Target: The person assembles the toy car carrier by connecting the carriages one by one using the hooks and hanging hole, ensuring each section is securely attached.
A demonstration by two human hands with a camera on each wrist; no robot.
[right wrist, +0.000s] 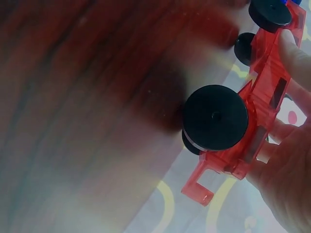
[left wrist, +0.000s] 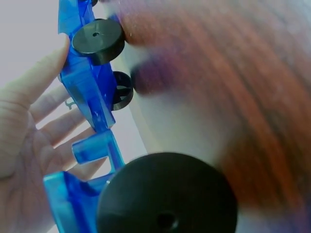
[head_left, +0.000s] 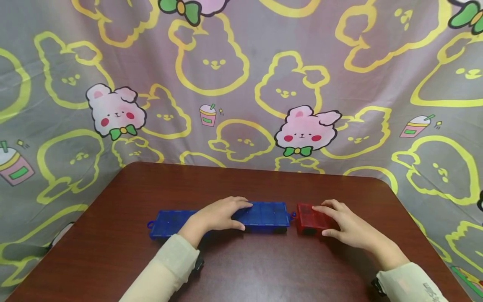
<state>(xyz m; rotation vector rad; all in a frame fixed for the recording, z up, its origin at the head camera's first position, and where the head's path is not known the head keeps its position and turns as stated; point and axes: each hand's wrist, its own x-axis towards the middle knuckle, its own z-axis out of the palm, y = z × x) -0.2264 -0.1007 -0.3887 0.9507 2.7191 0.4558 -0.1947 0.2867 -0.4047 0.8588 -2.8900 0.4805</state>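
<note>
Two translucent blue toy train cars with black wheels, the left car and the right car, stand in a row on the table. My left hand reaches over their junction and grips the right blue car, its thumb against the near side. A hook shows between the blue cars. Further right stands a translucent red toy train car, close to the blue car's right end at small coupling pieces. My right hand grips it, thumb in front and fingers over the far side.
The brown wooden table extends around the row of cars. Behind it hangs a grey-pink curtain printed with yellow outlines and cartoon rabbits. A wrist strap shows at the right sleeve.
</note>
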